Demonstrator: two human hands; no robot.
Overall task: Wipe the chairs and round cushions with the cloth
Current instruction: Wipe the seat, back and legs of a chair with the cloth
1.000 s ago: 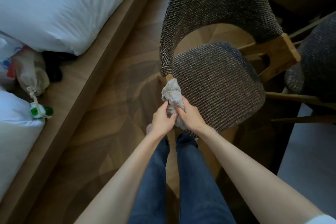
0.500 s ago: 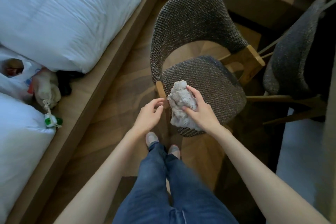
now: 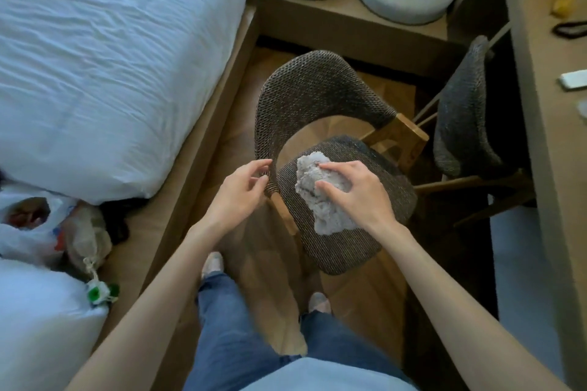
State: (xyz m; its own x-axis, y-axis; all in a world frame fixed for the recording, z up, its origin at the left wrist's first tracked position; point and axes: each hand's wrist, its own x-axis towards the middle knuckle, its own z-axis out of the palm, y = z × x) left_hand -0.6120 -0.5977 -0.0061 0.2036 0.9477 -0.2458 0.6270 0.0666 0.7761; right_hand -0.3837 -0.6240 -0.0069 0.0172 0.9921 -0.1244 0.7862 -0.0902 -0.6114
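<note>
Head view showed the right hand (image 3: 359,194) gripping the bunched cloth (image 3: 320,200) on the chair (image 3: 355,247) seat; soft and light, best clutched from above; left hand (image 3: 238,190) touched the backrest (image 3: 305,86), grip unclear

No legible text or labels

Soft cool daylight, dim floor shadows (wide-angle bending at edges)

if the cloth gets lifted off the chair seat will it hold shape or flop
Probably flops: the cloth lies crumpled in soft folds under the right hand. It looks fluffy, so likely light. On the woven chair seat it may drag rather than slide.
</note>
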